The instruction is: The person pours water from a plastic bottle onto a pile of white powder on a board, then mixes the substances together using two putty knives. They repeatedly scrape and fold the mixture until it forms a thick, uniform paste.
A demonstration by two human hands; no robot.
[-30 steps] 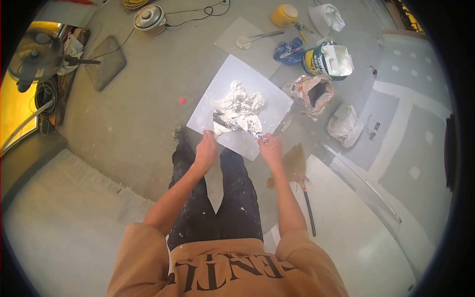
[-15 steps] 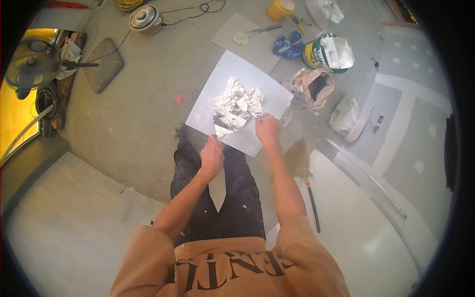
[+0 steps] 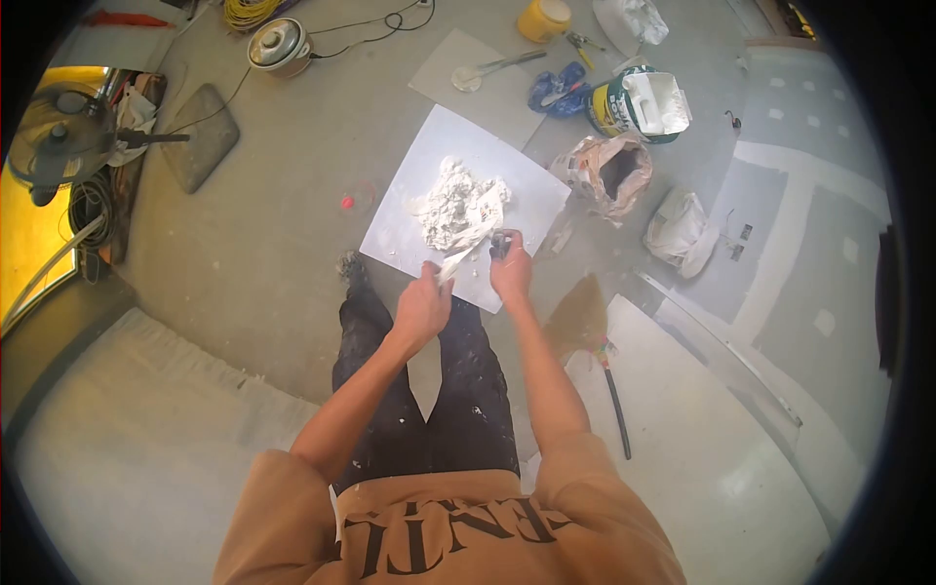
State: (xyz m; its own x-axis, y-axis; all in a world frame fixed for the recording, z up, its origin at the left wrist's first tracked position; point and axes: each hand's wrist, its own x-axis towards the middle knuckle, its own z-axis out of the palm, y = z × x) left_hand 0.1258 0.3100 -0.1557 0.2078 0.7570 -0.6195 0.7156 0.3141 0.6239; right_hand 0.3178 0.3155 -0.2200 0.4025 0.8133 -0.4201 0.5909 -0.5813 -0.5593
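A lumpy heap of white compound [image 3: 456, 207] lies on a square white board [image 3: 400, 226] on the floor, just beyond my feet. My left hand [image 3: 425, 302] is closed around the near end of a tool smeared with white compound [image 3: 455, 261], at the board's near edge. That tool reaches up toward the heap. My right hand [image 3: 511, 268] is closed on a dark-edged tool [image 3: 502, 241] beside the right side of the heap. Fingers hide most of both handles.
An open paper bag [image 3: 595, 175], a compound bucket [image 3: 609, 107] and a white bag [image 3: 680, 234] stand to the right. A broom [image 3: 612, 395] lies near my right arm. Farther off are a lidded pot [image 3: 280, 47], blue plastic [image 3: 559, 91] and a yellow tub [image 3: 544, 19].
My left hand has moved slightly right and down, and my right hand slightly left and down. The tools have turned, and the one by my left hand now looks narrower.
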